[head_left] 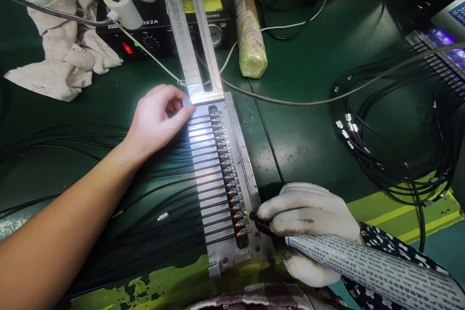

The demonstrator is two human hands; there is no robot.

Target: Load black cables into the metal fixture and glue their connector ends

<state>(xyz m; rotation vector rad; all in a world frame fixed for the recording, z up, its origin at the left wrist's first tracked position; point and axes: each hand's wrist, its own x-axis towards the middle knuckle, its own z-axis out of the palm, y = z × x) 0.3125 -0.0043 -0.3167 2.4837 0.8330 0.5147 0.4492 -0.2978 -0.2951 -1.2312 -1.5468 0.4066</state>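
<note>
My bare left hand (158, 114) pinches the upper left edge of a long metal fixture (212, 264). Across this fixture lies a row of several black cables (209, 172), their stripped ends with small metal connectors (230, 176) over a dark slot. A slotted metal cover (181, 34) stands raised at the fixture's far end. My right hand (308, 210), in a white glove, is closed around a printed glue tube (363, 264) with a black nozzle (259, 223). The nozzle's yellow-green tip is close to the lower connectors; whether it touches them I cannot tell.
Behind the fixture sits a black control box (145, 41) with a lit red switch. A plastic-wrapped block (252, 34) and a crumpled cloth (69, 63) are near it. Coiled black cables (399, 179) lie at right, and a hose (308, 103) crosses the green table (298, 140).
</note>
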